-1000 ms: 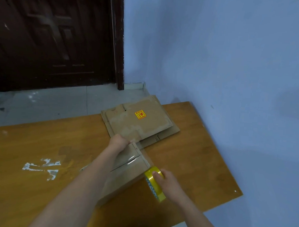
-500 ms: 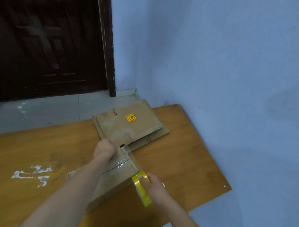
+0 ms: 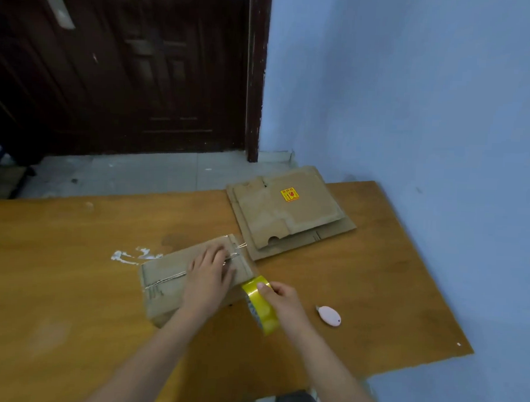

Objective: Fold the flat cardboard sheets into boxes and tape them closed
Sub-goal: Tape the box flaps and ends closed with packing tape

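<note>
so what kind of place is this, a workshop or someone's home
Probably a plain spare room used for packing, not a fitted workshop: a bare wooden table against a blue wall, a dark door, and flat cardboard sheets stacked for folding.

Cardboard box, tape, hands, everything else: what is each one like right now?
Folded brown cardboard box: closed, clear tape along its top seam.
Left hand: flat, pressing on the box top.
Right hand: grips the yellow tape roll at the box's end.
Flat brown cardboard sheets: stacked, unfolded.
Small pink cutter: lying untouched on the wooden table.
Dark wooden door: shut.
</note>
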A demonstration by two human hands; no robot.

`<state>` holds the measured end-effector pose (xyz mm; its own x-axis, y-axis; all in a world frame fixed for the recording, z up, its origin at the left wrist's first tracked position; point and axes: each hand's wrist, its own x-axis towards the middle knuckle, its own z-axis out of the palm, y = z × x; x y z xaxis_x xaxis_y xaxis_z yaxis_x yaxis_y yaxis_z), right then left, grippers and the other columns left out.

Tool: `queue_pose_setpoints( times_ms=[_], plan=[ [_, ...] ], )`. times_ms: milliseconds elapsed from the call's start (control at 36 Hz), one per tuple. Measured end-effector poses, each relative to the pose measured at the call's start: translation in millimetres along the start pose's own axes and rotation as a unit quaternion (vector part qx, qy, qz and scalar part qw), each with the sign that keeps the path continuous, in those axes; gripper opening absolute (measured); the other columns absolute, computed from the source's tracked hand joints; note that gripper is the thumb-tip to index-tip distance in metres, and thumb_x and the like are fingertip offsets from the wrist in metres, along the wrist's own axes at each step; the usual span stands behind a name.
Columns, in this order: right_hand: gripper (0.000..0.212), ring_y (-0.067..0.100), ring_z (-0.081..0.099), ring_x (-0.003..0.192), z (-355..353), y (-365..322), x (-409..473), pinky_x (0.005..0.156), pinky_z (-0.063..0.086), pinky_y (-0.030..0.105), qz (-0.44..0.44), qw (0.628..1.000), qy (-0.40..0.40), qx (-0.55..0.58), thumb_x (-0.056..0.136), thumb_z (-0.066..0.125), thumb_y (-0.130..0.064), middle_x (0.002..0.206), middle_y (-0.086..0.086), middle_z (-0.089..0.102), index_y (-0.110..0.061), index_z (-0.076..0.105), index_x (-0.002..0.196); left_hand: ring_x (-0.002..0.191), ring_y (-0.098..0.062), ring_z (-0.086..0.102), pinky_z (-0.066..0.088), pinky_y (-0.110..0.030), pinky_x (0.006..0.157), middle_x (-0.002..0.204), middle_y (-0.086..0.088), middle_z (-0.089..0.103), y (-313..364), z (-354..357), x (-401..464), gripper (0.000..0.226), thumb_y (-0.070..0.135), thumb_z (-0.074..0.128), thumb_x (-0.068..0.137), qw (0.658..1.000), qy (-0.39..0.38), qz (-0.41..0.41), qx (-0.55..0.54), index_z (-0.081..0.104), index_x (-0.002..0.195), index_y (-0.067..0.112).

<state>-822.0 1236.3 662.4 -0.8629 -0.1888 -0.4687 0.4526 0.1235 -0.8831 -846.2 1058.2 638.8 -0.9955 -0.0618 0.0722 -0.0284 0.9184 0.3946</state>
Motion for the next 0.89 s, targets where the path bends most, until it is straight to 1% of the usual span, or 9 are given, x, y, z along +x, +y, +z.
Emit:
queue_pose_setpoints(
  times_ms=[56, 111, 194, 306, 417, 528, 694, 778, 889],
  plan=[
    [0.029, 0.009, 0.05, 0.06, 3, 0, 4, 0.054, 0.041, 0.02, -0.016, 1.0, 0.004, 0.009, 0.074, 0.065, -0.043, 0.07, 0.003, 0.055, -0.014, 0.066, 0.077, 0.135, -0.025, 0.035, 0.026, -0.042, 0.11, 0.143, -0.002, 0.045, -7, -1, -11, 0.055, 0.052, 0.032, 0.093, 1.0, -0.004, -0.005, 0.01, 0.054, 0.129, 0.017],
    [0.029, 0.007, 0.052, 0.063, 3, 4, 5, 0.058, 0.042, 0.019, -0.022, 1.0, 0.0, 0.018, 0.073, 0.063, -0.043, 0.071, -0.001, 0.059, -0.015, 0.068, 0.079, 0.141, -0.024, 0.024, 0.016, -0.042, 0.114, 0.15, 0.0, 0.036, -8, -2, -17, 0.072, 0.061, 0.014, 0.087, 1.0, -0.017, -0.006, 0.025, 0.044, 0.139, 0.022],
    [0.03, 0.003, 0.062, 0.075, -1, 10, 0, 0.067, 0.046, 0.016, -0.016, 0.999, -0.022, 0.023, 0.073, 0.06, -0.04, 0.079, -0.01, 0.068, -0.019, 0.068, 0.092, 0.145, -0.022, 0.006, 0.002, -0.042, 0.116, 0.157, 0.002, 0.019, -6, -4, -20, 0.084, 0.072, -0.006, 0.08, 0.998, -0.054, -0.022, 0.034, 0.026, 0.147, 0.033],
    [0.03, 0.009, 0.064, 0.081, -6, 17, -5, 0.071, 0.049, 0.021, -0.019, 0.997, -0.07, -0.004, 0.081, 0.064, -0.037, 0.086, -0.007, 0.071, -0.017, 0.068, 0.102, 0.146, -0.022, -0.008, -0.005, -0.042, 0.116, 0.159, 0.004, 0.005, -3, -2, -18, 0.094, 0.073, -0.028, 0.069, 0.995, -0.071, -0.039, 0.066, 0.01, 0.148, 0.042],
    [0.016, 0.008, 0.059, 0.072, -9, 12, 3, 0.064, 0.046, 0.021, -0.025, 0.996, -0.078, -0.03, 0.089, 0.061, -0.032, 0.076, -0.008, 0.067, -0.019, 0.069, 0.094, 0.146, -0.021, -0.011, -0.006, -0.043, 0.115, 0.159, 0.005, -0.001, -1, -1, -16, 0.094, 0.073, -0.031, 0.066, 0.993, -0.078, -0.058, 0.072, 0.005, 0.148, 0.044],
    [0.034, 0.015, 0.056, 0.071, -9, 9, 14, 0.063, 0.044, 0.03, -0.034, 0.996, -0.074, -0.045, 0.08, 0.058, -0.045, 0.077, 0.003, 0.063, -0.015, 0.07, 0.089, 0.146, -0.02, -0.009, -0.004, -0.043, 0.116, 0.159, 0.007, 0.0, 0, -1, -13, 0.091, 0.073, -0.027, 0.068, 0.991, -0.076, -0.074, 0.081, 0.007, 0.147, 0.045],
    [0.032, 0.012, 0.046, 0.061, -9, 20, 19, 0.055, 0.039, 0.025, -0.042, 0.995, -0.091, -0.01, 0.08, 0.056, -0.044, 0.065, -0.001, 0.053, -0.014, 0.066, 0.078, 0.146, -0.019, -0.006, -0.004, -0.041, 0.116, 0.159, 0.007, 0.005, 2, -1, -12, 0.095, 0.077, -0.026, 0.066, 0.991, -0.073, -0.086, 0.076, 0.012, 0.147, 0.046],
    [0.027, 0.007, 0.043, 0.054, -7, 21, 21, 0.05, 0.036, 0.021, -0.047, 0.995, -0.088, 0.002, 0.079, 0.058, -0.042, 0.058, -0.006, 0.051, -0.017, 0.063, 0.07, 0.146, -0.018, -0.007, -0.003, -0.041, 0.116, 0.159, 0.007, 0.002, 2, 0, -12, 0.09, 0.076, -0.025, 0.067, 0.989, -0.079, -0.086, 0.093, 0.007, 0.146, 0.047],
    [0.027, 0.012, 0.046, 0.056, -10, 27, 31, 0.051, 0.037, 0.024, -0.037, 0.995, -0.096, -0.001, 0.092, 0.06, -0.028, 0.059, -0.004, 0.054, -0.018, 0.063, 0.067, 0.146, -0.018, -0.004, 0.0, -0.04, 0.116, 0.159, 0.008, 0.005, 1, 1, -10, 0.091, 0.078, -0.022, 0.067, 0.989, -0.071, -0.091, 0.094, 0.011, 0.146, 0.047]
  ],
)
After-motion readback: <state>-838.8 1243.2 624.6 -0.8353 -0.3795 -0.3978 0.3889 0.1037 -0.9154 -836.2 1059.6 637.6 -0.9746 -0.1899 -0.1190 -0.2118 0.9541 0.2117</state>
